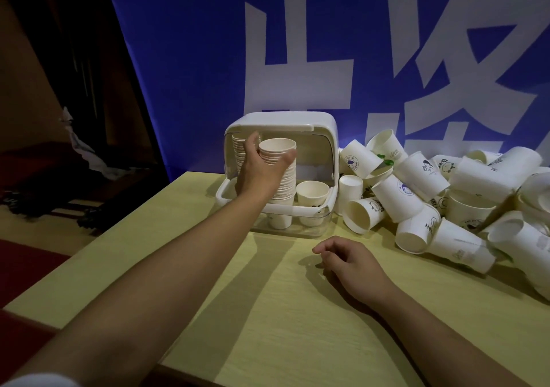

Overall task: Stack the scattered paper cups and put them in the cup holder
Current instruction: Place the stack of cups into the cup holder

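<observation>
A white cup holder [279,120] with its lid flipped up stands at the back of the table. Inside it, my left hand [259,166] grips a tall stack of nested paper cups [282,178] standing upright near the front. Behind my fingers rises another stack [238,148] at the holder's left. A single cup [312,193] sits upright at the holder's right side. A heap of scattered paper cups [431,196] lies to the right of the holder. My right hand [348,261] rests on the table in front, fingers loosely curled, holding nothing.
The yellow wooden table [268,312] has its left edge near my left forearm. A blue banner [193,59] with white characters hangs right behind the holder and the cups. Dark floor and cloth lie off to the left.
</observation>
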Demonstrator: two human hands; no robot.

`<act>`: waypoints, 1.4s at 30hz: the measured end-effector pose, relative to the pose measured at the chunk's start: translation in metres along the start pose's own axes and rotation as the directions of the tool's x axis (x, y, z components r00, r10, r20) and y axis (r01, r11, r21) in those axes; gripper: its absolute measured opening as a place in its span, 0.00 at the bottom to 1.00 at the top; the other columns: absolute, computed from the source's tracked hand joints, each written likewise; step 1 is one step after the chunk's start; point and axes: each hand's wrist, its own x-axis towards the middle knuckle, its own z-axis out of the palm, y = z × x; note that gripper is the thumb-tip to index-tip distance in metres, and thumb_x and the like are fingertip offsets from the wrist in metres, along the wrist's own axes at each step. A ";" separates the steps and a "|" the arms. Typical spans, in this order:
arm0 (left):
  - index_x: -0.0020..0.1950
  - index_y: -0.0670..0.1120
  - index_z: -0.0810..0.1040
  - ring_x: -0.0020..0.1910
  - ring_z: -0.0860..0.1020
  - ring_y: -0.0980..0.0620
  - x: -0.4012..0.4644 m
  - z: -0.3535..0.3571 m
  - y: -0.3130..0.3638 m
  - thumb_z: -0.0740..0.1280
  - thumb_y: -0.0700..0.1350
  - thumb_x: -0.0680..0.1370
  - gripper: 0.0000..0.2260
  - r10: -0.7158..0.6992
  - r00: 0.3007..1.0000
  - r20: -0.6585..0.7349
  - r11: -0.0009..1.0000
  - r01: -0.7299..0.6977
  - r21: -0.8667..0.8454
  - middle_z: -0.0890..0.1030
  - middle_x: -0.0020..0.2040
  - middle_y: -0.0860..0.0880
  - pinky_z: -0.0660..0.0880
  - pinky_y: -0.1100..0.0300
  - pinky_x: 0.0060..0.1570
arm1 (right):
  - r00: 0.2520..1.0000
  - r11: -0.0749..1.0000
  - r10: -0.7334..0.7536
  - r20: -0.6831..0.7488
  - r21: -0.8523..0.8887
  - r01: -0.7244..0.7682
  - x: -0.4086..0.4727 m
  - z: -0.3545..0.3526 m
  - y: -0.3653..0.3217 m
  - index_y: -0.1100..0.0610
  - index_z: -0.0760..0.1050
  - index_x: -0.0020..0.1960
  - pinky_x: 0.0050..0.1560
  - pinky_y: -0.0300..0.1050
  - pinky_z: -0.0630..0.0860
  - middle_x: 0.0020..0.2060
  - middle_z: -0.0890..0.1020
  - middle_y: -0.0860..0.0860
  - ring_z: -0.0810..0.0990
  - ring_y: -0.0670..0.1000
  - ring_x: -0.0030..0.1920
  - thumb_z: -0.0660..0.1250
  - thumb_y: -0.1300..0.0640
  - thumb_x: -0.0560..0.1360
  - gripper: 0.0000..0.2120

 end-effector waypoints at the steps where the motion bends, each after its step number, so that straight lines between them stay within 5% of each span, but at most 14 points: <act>1: 0.77 0.57 0.54 0.70 0.71 0.42 -0.004 0.001 -0.006 0.75 0.64 0.69 0.44 -0.033 0.999 0.026 0.999 0.032 0.038 0.70 0.74 0.50 0.70 0.41 0.67 | 1.000 1.000 0.000 -0.004 0.001 0.000 -0.001 0.000 0.000 0.54 0.82 0.50 0.39 0.35 0.74 0.35 0.81 0.52 0.80 0.40 0.35 0.63 0.62 0.81 0.09; 6: 0.74 0.52 0.58 0.68 0.74 0.42 -0.002 0.007 -0.029 0.80 0.55 0.68 0.43 -0.116 0.988 0.105 0.971 0.091 0.219 0.73 0.72 0.49 0.73 0.44 0.63 | 1.000 0.999 -0.007 0.000 -0.044 0.007 -0.002 0.000 0.003 0.49 0.82 0.48 0.43 0.42 0.77 0.35 0.82 0.52 0.81 0.44 0.37 0.64 0.60 0.81 0.10; 13: 0.69 0.53 0.65 0.63 0.78 0.41 0.020 0.021 -0.018 0.82 0.55 0.65 0.39 -0.194 0.981 0.012 0.972 0.191 0.135 0.78 0.66 0.50 0.74 0.42 0.63 | 1.000 0.999 0.009 0.021 -0.045 -0.008 -0.002 0.000 0.004 0.49 0.81 0.49 0.39 0.37 0.74 0.30 0.80 0.45 0.78 0.41 0.32 0.64 0.60 0.81 0.09; 19: 0.69 0.50 0.65 0.62 0.78 0.40 0.035 0.043 -0.012 0.81 0.52 0.68 0.35 -0.210 0.977 -0.044 0.971 0.214 0.109 0.78 0.65 0.47 0.74 0.45 0.58 | 1.000 1.000 0.009 0.010 -0.029 -0.008 -0.003 -0.003 0.002 0.50 0.82 0.49 0.39 0.29 0.71 0.35 0.83 0.46 0.82 0.39 0.39 0.64 0.61 0.81 0.10; 31: 0.71 0.51 0.67 0.64 0.77 0.42 0.039 0.048 -0.022 0.80 0.56 0.68 0.36 -0.167 0.982 -0.088 0.979 0.176 0.103 0.77 0.67 0.49 0.75 0.42 0.62 | 1.000 0.999 0.021 0.013 -0.039 -0.021 -0.004 -0.003 0.001 0.50 0.82 0.49 0.39 0.32 0.72 0.32 0.82 0.45 0.80 0.38 0.35 0.64 0.61 0.80 0.10; 37: 0.64 0.55 0.72 0.62 0.78 0.49 0.022 0.031 -0.018 0.77 0.52 0.73 0.23 -0.173 0.968 -0.181 0.974 0.141 -0.174 0.79 0.64 0.55 0.74 0.45 0.62 | 0.999 0.999 0.028 0.015 -0.044 -0.027 -0.006 -0.003 -0.002 0.52 0.81 0.50 0.38 0.30 0.71 0.30 0.80 0.42 0.78 0.38 0.33 0.63 0.61 0.81 0.09; 42: 0.54 0.56 0.75 0.56 0.80 0.51 -0.025 0.026 -0.017 0.73 0.49 0.77 0.11 -0.182 0.963 -0.198 0.859 0.058 -0.509 0.80 0.54 0.56 0.77 0.49 0.60 | 0.996 0.998 0.053 -0.066 -0.028 -0.055 -0.010 -0.001 -0.006 0.53 0.82 0.49 0.40 0.38 0.76 0.31 0.80 0.46 0.79 0.43 0.34 0.63 0.62 0.81 0.10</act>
